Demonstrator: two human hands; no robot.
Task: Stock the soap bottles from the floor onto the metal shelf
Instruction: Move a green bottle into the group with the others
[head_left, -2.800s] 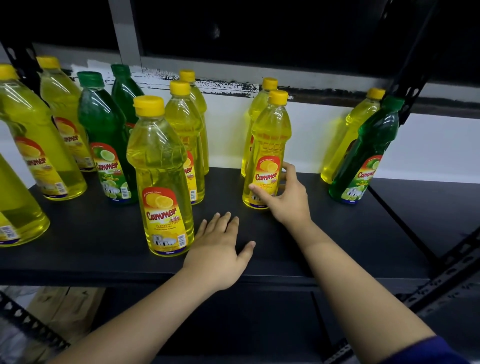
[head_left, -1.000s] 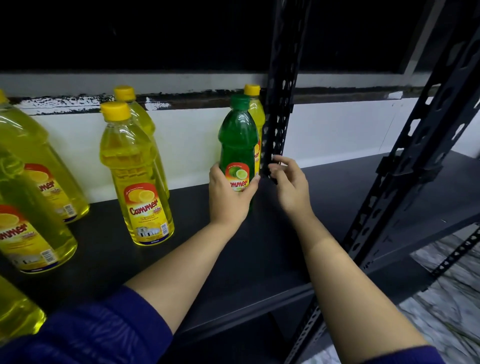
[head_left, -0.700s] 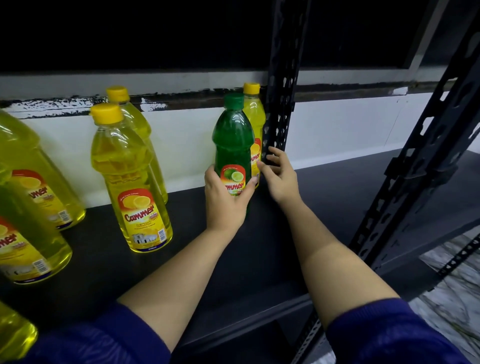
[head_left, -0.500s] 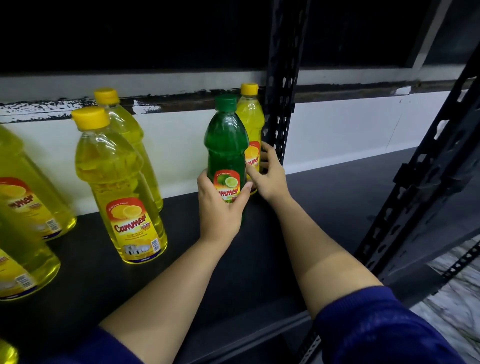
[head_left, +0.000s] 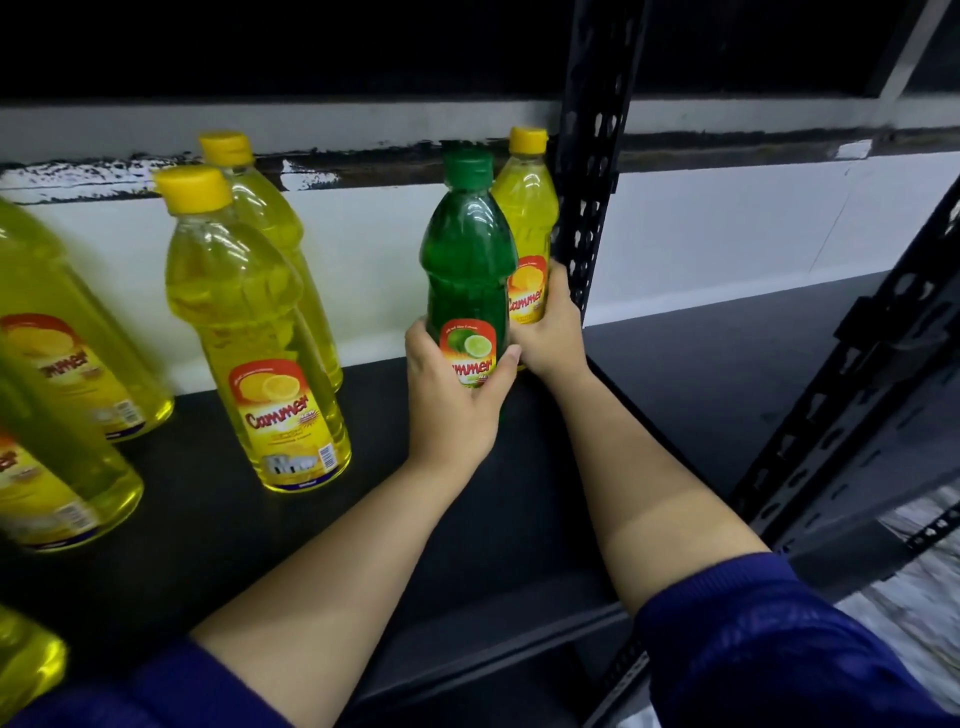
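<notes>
A green soap bottle (head_left: 467, 260) with a green cap stands upright on the black metal shelf (head_left: 519, 499); my left hand (head_left: 452, 400) is wrapped around its lower half. Right behind it stands a yellow soap bottle (head_left: 527, 218) with a yellow cap, close against the black perforated upright (head_left: 592, 156). My right hand (head_left: 550, 332) grips that yellow bottle's lower part from the right side. Both bottles' bases are hidden by my hands.
Several more yellow soap bottles stand on the shelf to the left, the nearest one (head_left: 254, 332) in the middle and another (head_left: 270, 228) behind it. A slanted black shelf post (head_left: 852, 395) crosses the right side. Marbled floor (head_left: 914, 603) shows at the lower right.
The view has swung right from the middle of the shelf. My left hand took hold of the green bottle; my right hand moved from the upright onto the yellow bottle behind it.
</notes>
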